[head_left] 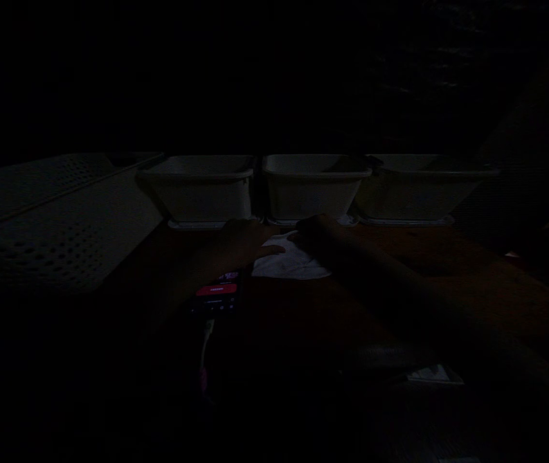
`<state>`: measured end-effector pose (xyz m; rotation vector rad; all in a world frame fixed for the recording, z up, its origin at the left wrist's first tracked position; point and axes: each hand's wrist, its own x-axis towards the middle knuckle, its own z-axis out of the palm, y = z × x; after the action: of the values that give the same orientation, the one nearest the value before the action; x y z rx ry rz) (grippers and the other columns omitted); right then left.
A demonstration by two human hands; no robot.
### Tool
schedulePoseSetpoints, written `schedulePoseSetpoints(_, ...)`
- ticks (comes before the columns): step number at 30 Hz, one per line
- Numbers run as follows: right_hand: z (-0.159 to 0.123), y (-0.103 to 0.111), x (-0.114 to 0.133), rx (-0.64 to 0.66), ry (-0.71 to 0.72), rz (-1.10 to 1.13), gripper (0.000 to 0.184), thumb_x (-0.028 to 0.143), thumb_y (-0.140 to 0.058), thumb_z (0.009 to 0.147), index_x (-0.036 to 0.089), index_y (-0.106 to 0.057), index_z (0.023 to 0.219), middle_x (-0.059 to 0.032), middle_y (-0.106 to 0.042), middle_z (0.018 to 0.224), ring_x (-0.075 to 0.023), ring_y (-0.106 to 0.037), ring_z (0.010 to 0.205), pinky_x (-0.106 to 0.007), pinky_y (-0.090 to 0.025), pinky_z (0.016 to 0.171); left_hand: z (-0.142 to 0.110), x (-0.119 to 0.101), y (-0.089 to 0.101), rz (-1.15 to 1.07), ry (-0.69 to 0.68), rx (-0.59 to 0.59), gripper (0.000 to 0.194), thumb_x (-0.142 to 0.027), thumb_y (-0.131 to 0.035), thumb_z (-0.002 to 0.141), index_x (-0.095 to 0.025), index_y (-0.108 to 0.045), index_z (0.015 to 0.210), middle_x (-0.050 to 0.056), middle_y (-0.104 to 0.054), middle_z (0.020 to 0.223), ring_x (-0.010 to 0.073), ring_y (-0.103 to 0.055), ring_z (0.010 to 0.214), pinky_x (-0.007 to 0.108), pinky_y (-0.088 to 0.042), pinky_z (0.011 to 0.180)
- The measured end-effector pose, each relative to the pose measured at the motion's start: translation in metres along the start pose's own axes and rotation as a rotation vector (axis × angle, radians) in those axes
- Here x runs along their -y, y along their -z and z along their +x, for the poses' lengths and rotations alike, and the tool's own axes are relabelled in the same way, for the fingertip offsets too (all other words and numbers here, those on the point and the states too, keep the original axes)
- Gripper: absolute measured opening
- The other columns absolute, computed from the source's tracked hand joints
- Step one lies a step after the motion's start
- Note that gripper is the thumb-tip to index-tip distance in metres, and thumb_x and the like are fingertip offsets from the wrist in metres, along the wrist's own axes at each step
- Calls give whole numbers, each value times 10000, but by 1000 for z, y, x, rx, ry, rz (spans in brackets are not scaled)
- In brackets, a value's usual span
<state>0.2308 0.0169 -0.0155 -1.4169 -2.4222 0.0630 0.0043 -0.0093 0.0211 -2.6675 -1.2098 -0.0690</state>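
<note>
The whole scene is very dark. A white cloth [291,260] lies on a brown table in front of me. My left hand [250,236] reaches over its left side, with the thumb stretched out apart from the fingers across the cloth. On the cloth's upper right edge rests my right hand [319,230], its fingers pointing left and looking stretched out, though shadow hides most of them. Neither hand shows a grip on the cloth. A lit phone [216,292] lies beneath my left forearm, with a pale cable [206,337] running down from it.
Three pale plastic tubs stand along the back: a left tub [207,196], a middle tub [310,196] and a right tub [409,196]. A large perforated basket [62,238] borders the left side. Near the lower right is a whitish flat item [433,373], too dark to identify.
</note>
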Motion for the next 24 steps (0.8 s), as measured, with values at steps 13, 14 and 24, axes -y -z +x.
schedulePoseSetpoints(13,4,16,-11,8,-64,-72,538,605,-497,898,136,-634,673,-50,-588,642,-117,-492,602,-242,-273,546,2,-1,-4,45,7,17,371,-424,-440,986,-220,-651,1212,76,-735,1054,219,-692,871,270,-400,641)
schedulePoseSetpoints(14,4,16,-13,13,-67,-66,544,611,-496,896,136,-624,661,-42,-573,632,-113,-481,594,-243,-269,546,2,0,-5,29,4,21,366,-428,-444,983,-224,-658,1199,70,-736,1051,213,-690,866,267,-399,640)
schedulePoseSetpoints(24,0,23,-11,70,-103,13,529,574,-503,883,139,-543,586,-4,-464,554,-84,-419,536,-244,-246,545,3,0,-4,-48,6,67,363,-427,-446,979,-207,-685,1141,78,-736,1043,232,-692,864,289,-433,655)
